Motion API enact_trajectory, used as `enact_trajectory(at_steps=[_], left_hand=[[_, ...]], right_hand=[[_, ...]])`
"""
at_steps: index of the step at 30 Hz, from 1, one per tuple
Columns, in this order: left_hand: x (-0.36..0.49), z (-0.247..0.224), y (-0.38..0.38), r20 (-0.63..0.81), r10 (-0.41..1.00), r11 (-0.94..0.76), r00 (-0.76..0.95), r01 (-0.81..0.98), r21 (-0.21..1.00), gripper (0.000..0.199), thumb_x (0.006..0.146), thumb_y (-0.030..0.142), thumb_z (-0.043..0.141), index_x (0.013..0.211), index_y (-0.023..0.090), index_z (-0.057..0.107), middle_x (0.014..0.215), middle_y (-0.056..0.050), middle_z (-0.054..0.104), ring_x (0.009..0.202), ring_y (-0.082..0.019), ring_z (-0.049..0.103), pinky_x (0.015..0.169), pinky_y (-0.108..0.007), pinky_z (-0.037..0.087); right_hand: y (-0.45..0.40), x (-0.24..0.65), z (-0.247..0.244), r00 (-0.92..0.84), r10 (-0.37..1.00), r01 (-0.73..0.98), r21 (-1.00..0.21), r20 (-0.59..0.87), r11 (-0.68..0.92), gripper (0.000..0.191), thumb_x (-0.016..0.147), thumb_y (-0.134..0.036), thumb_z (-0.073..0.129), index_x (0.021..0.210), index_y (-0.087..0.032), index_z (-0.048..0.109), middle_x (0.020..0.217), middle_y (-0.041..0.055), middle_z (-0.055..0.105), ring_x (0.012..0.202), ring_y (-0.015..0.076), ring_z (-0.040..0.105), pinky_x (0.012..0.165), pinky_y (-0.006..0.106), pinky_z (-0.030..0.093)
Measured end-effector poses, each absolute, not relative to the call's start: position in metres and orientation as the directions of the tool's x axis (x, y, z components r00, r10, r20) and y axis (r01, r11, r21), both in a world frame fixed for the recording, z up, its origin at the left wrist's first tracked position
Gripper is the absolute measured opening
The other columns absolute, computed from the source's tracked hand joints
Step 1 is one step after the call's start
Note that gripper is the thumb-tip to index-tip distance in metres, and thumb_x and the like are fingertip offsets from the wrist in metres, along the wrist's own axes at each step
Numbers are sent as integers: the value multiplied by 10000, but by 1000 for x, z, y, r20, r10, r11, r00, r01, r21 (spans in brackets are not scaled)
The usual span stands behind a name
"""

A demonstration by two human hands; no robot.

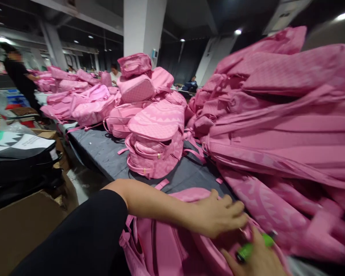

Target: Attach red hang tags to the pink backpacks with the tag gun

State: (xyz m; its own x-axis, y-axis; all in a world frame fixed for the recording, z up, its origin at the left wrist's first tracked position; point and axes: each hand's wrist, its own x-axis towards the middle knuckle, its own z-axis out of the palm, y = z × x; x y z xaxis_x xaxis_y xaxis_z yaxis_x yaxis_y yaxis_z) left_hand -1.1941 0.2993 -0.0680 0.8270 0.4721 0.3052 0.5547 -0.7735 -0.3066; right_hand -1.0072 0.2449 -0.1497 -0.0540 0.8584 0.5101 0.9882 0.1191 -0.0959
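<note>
A pink backpack (163, 245) lies at the table's near edge, its main opening spread apart. Across it reaches my left hand (224, 214), fingers stretched and spread along the rim of the opening; its thumb is hidden. My right hand (263, 257), partly cut off by the bottom edge and blurred, is at the same opening. Between its thumb and fingers sits a small bright green tool (247, 251) with a black end; its exact kind is unclear. Both hands are close together at the bag's right side.
A tall heap of pink backpacks (276, 134) rises on the right. More pink backpacks (156, 134) are stacked along the dark-covered table (103, 153). At left, black bags (20, 165) sit on a cardboard box (31, 226). A person in black (20, 76) stands farther back, near a pillar.
</note>
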Motion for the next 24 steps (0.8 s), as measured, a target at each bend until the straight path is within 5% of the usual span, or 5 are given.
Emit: enact_trajectory(at_steps=[2, 5, 15, 24], left_hand=[[-1189, -67, 301, 211, 586, -752, 782, 622, -219, 557, 888, 238, 486, 1435, 153, 429, 1482, -176, 385, 1210, -322, 476, 892, -464, 456], [-1183, -64, 301, 113, 716, -674, 689, 724, -150, 690, 834, 318, 648, 1462, 191, 392, 1541, -163, 341, 1269, -357, 432, 956, -504, 442], [-1185, -70, 305, 102, 722, -658, 684, 725, -205, 974, 739, 461, 772, 1525, 193, 263, 1624, -147, 182, 1360, -348, 332, 960, -465, 464], [-1174, -71, 312, 29, 724, -659, 689, 704, -265, 954, 768, 468, 752, 1528, 157, 267, 1601, -161, 242, 1233, -333, 448, 906, -431, 495]], right_hand=[[239, -1027, -136, -46, 896, 999, 4, 441, 49, 846, 770, -355, 645, 1482, -83, 278, 1157, 236, 637, 1067, 400, 618, 818, 475, 504], [235, -1046, -125, 60, 944, 998, -23, 325, -55, 753, 770, -241, 647, 1441, -119, 326, 1147, 196, 663, 1053, 349, 634, 840, 437, 493], [224, -1039, -141, 221, 922, 916, -393, 318, -84, 772, 746, -208, 685, 1451, -171, 372, 1229, 140, 630, 1150, 310, 581, 963, 442, 450], [226, -1029, -154, 313, 908, 857, -495, 280, -143, 770, 775, -279, 713, 1460, -199, 371, 1204, 118, 643, 1168, 321, 572, 991, 471, 405]])
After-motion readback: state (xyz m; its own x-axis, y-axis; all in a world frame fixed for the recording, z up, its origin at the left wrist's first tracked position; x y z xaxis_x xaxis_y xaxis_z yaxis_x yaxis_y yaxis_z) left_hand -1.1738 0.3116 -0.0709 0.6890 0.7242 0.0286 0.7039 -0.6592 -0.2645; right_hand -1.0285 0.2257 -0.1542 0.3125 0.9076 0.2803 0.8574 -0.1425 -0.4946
